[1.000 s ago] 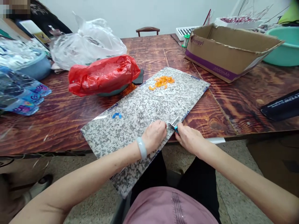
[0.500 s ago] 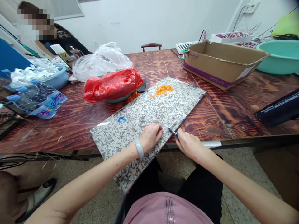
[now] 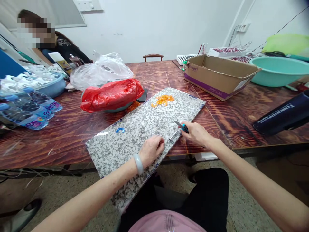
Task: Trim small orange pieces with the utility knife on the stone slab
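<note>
My right hand [image 3: 195, 133] is closed around the blue and black handle of a utility knife [image 3: 184, 128]. Its blade points left, over the near right part of a speckled grey board [image 3: 135, 138]. Just below the blade, a shiny strip [image 3: 173, 136] lies at the board's edge. My left hand [image 3: 152, 149] rests on the board with curled fingers; what they hold, if anything, is hidden. Orange pieces [image 3: 164, 100] are heaped toward the far end. A small blue curved piece [image 3: 120, 130] lies at the left.
A red plastic bag [image 3: 112, 93] covers a bowl behind the board. Water bottles [image 3: 41, 109] and a blue basin [image 3: 54, 87] stand left. A cardboard box [image 3: 217, 75], a green basin [image 3: 280, 72] and a dark cylinder [image 3: 277, 117] are right. A person [image 3: 65, 45] sits at the far left.
My right hand has lifted the knife from the shiny strip, and its blade now points up and left. My left hand stays curled on the board. The view has shifted slightly.
</note>
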`<state>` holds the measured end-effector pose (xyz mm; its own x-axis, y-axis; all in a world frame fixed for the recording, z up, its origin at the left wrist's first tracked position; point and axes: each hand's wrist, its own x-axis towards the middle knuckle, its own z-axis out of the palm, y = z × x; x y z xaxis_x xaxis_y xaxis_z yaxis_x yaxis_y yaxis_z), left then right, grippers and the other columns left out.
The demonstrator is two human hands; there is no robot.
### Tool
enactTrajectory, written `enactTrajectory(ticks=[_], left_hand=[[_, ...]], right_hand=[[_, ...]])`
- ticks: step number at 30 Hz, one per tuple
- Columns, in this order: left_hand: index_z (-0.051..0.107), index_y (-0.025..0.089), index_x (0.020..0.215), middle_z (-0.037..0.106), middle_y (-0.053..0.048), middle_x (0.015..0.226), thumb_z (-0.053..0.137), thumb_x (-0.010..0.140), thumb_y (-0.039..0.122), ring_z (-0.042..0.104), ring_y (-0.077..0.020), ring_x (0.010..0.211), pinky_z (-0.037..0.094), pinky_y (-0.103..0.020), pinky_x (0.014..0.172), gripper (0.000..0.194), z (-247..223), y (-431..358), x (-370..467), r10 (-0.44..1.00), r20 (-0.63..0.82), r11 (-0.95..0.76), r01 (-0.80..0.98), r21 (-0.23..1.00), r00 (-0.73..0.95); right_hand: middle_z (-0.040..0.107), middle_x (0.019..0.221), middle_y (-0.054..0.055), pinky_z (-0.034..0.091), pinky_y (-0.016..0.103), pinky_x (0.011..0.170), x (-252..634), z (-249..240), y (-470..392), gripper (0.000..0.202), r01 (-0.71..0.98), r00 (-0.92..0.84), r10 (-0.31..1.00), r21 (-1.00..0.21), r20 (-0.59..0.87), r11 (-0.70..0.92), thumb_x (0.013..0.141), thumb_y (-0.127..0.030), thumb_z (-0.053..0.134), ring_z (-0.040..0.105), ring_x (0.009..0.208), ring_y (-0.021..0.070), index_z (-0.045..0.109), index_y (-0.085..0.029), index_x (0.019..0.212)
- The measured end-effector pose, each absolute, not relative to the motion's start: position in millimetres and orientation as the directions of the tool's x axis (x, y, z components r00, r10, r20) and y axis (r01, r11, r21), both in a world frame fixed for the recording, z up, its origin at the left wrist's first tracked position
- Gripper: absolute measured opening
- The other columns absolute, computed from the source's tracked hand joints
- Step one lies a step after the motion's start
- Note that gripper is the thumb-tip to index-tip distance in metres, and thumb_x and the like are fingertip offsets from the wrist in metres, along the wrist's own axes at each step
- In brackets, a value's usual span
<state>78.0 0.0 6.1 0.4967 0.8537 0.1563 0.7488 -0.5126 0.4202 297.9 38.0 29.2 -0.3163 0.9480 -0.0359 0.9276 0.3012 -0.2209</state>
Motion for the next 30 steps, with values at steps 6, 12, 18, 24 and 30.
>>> enactTrajectory(ticks=[6, 12, 18, 24, 30], left_hand=[[0.053, 0.017, 0.081, 0.056, -0.002, 0.078, 0.039, 0.083, 0.020, 0.052, -0.0134, 0.074, 0.041, -0.025, 0.068, 0.014, 11.8, -7.9, 53.9, 0.863, 0.121, -0.491, 0.759, 0.428, 0.490], [0.054, 0.019, 0.086, 0.057, -0.003, 0.081, 0.036, 0.085, 0.028, 0.053, -0.0146, 0.076, 0.042, -0.027, 0.072, 0.020, 21.1, -18.5, -6.1, 0.897, 0.097, -0.431, 0.801, 0.415, 0.432], [0.055, 0.019, 0.088, 0.057, -0.003, 0.081, 0.036, 0.085, 0.033, 0.052, -0.0147, 0.076, 0.041, -0.026, 0.071, 0.023, 20.3, -18.1, -38.8, 0.904, 0.090, -0.415, 0.805, 0.424, 0.418], [0.054, 0.020, 0.086, 0.055, -0.001, 0.077, 0.037, 0.084, 0.034, 0.051, -0.0138, 0.071, 0.040, -0.025, 0.068, 0.022, 14.6, -17.7, -38.9, 0.928, 0.106, -0.363, 0.801, 0.476, 0.357], [0.054, 0.019, 0.085, 0.055, -0.002, 0.078, 0.037, 0.084, 0.034, 0.050, -0.0139, 0.072, 0.040, -0.026, 0.068, 0.023, 14.7, -18.0, -39.0, 0.934, 0.095, -0.345, 0.799, 0.492, 0.344]], right_hand=[[0.059, 0.076, 0.004, 0.027, 0.021, 0.057, 301.3, 22.9, 58.1, 0.018, 0.888, -0.447, 0.891, -0.162, -0.082, 0.431, 0.083, -0.032, 0.043, 0.050, 0.065, 0.0132, 0.055, -0.018, 0.084], [0.058, 0.075, 0.003, 0.030, 0.020, 0.058, 322.8, 25.5, 69.2, 0.019, 0.908, -0.394, 0.918, -0.182, -0.057, 0.378, 0.083, -0.031, 0.042, 0.050, 0.065, 0.0131, 0.055, -0.018, 0.087], [0.061, 0.082, 0.004, 0.032, 0.020, 0.062, 319.9, 32.9, 78.4, 0.026, 0.879, -0.460, 0.883, -0.185, -0.088, 0.440, 0.081, -0.029, 0.047, 0.053, 0.073, 0.0147, 0.053, -0.019, 0.104], [0.062, 0.079, 0.006, 0.031, 0.022, 0.060, 314.3, 34.3, 85.1, 0.020, 0.884, -0.465, 0.874, -0.022, -0.141, 0.467, 0.083, -0.030, 0.043, 0.055, 0.072, 0.0158, 0.056, -0.016, 0.090], [0.062, 0.086, 0.010, 0.033, 0.024, 0.064, 292.4, 30.2, 103.2, 0.025, 0.889, -0.445, 0.888, 0.066, -0.115, 0.454, 0.085, -0.032, 0.041, 0.056, 0.079, 0.0185, 0.057, -0.015, 0.093]])
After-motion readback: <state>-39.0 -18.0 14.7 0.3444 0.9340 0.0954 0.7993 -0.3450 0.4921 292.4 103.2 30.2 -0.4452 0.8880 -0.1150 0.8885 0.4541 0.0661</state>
